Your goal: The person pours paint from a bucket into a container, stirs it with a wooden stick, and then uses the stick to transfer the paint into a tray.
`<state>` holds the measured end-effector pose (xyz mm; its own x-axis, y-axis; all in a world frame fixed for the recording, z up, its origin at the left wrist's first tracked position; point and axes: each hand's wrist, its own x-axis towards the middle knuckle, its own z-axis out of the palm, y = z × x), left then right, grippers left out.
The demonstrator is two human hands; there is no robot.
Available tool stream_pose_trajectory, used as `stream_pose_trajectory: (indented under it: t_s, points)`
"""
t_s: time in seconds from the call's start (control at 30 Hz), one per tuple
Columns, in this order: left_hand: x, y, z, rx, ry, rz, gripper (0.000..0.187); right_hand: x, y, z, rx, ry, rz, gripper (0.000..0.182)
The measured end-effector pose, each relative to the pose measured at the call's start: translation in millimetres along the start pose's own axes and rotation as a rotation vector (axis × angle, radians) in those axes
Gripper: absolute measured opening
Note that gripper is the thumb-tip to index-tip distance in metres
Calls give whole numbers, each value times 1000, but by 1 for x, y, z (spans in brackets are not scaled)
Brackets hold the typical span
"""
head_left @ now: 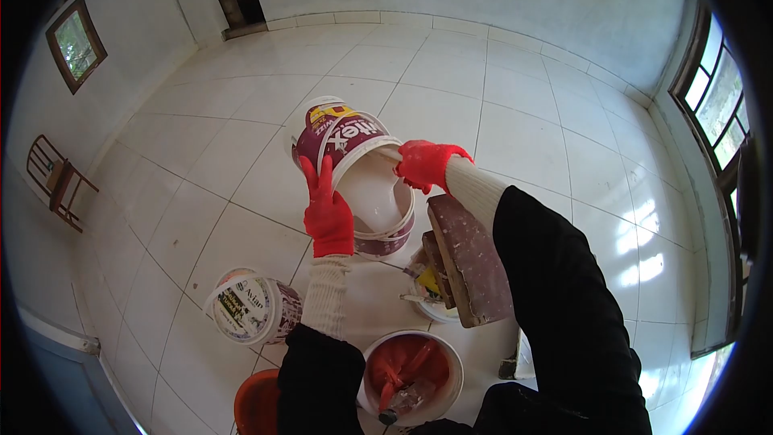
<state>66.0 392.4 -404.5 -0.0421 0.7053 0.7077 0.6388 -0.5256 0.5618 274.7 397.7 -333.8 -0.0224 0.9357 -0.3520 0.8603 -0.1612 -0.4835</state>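
A maroon and white paint bucket [334,129] lies tilted, its mouth facing me, above a second paint bucket [386,243] below it. White paint [374,193] shows in the opening. My left hand [328,213], in a red glove, grips the tilted bucket's near left rim, with two fingers spread along its side. In a red glove too, my right hand [433,164] is closed at the right rim around a pale stick-like tool [390,153]; its far end is hidden.
A lidded paint tub [250,306] stands at left. A white bucket [455,387] with red contents and a bottle [407,399] is nearest me, beside an orange bucket [256,403]. A brown board-like block [471,266] stands right. A wooden chair [60,181] is by the wall.
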Motion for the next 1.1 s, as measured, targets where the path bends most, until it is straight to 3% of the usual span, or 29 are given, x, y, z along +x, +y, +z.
stream_pose_trajectory:
  t_s: [0.2, 0.4, 0.47, 0.67, 0.77, 0.9, 1.1]
  points:
    - [6, -6, 1, 10, 17, 84, 69, -11, -4, -2, 96, 9, -19, 29]
    - [34, 4, -10, 69, -96, 116, 68, -8, -6, -7, 163, 56, -10, 21]
    - [40, 6, -13, 118, -76, 236, 69, -12, -9, -8, 147, 111, -26, 21]
    - [52, 7, -20, 235, -66, 329, 72, -26, -19, -10, 156, 186, -96, 21]
    - [53, 8, -23, 305, -32, 339, 73, -23, -19, -7, 176, 249, -67, 32]
    - [54, 13, -32, 336, -28, 341, 73, -26, -21, -7, 192, 242, -75, 33]
    - [48, 35, -54, 235, 44, 309, 72, -47, -39, -11, -15, 309, -95, 25]
